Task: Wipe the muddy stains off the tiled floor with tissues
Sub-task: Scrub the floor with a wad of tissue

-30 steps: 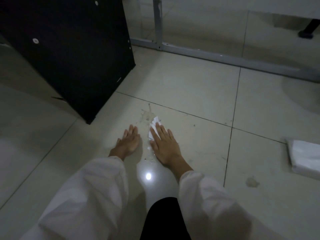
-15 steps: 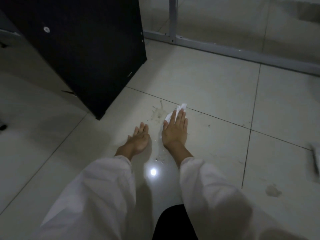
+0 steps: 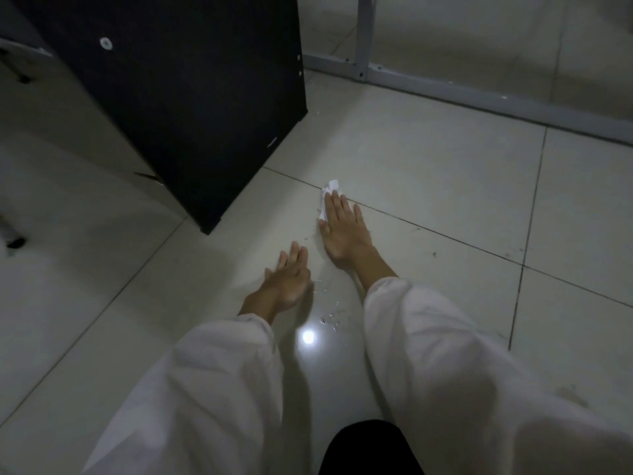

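Observation:
My right hand (image 3: 344,231) lies flat, fingers straight, pressing a white tissue (image 3: 328,192) onto the pale tiled floor (image 3: 428,173). Only the tissue's far end and left edge show past my fingers. It sits by a tile joint where the muddy stain was; faint smears remain beside the hand. My left hand (image 3: 287,281) rests flat on the floor just nearer and to the left, holding nothing. A few wet droplets (image 3: 330,318) glint between my white sleeves.
A black cabinet panel (image 3: 191,97) stands on the floor at the upper left, its corner close to my hands. A grey metal frame rail (image 3: 479,97) runs along the back. A faint brown stain (image 3: 572,394) shows at the lower right.
My right hand has pushed the tissue forward, away from me, across the stain. The muddy splash has faded. The view shifted; the tissue pack at the right is out of frame.

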